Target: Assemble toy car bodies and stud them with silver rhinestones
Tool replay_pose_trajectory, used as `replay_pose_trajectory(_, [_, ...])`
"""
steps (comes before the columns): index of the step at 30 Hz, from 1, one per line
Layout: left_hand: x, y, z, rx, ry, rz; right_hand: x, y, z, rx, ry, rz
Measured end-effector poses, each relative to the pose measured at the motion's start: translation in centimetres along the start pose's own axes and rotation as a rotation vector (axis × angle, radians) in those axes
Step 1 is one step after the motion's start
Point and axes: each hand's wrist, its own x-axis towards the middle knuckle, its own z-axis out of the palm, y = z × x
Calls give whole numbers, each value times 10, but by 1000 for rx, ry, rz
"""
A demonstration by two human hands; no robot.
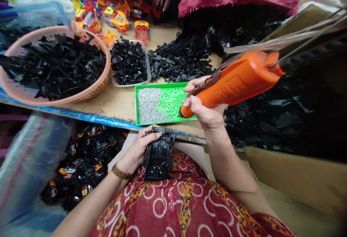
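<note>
My left hand (138,145) is closed around a black plastic toy car chassis (158,157), held in front of my body at the table's edge, thumb across its top end. My right hand (207,112) grips an orange electric screwdriver (233,81), its tip end pointing down and left over a green perforated tray (136,103). Whether the tip touches anything in the tray I cannot tell. A heap of small silver screws (150,103) fills the left part of that tray.
Behind the tray lie loose black plastic parts (181,61). A clear box (149,70) and a peach basket (103,80) hold more. Orange-yellow toy bodies (118,18) stand farther back. Below left are assembled toy cars (84,172); a cardboard flap (295,175) stands at right.
</note>
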Motion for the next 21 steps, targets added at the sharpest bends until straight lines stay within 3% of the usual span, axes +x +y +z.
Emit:
replay_pose_trajectory(12, [0, -2, 1, -2, 11, -7, -7, 5, -3, -24, -72, 22])
replay_pose_trajectory(21, [1, -9, -3, -18, -70, 77, -2, 2, 3, -15, 45, 38])
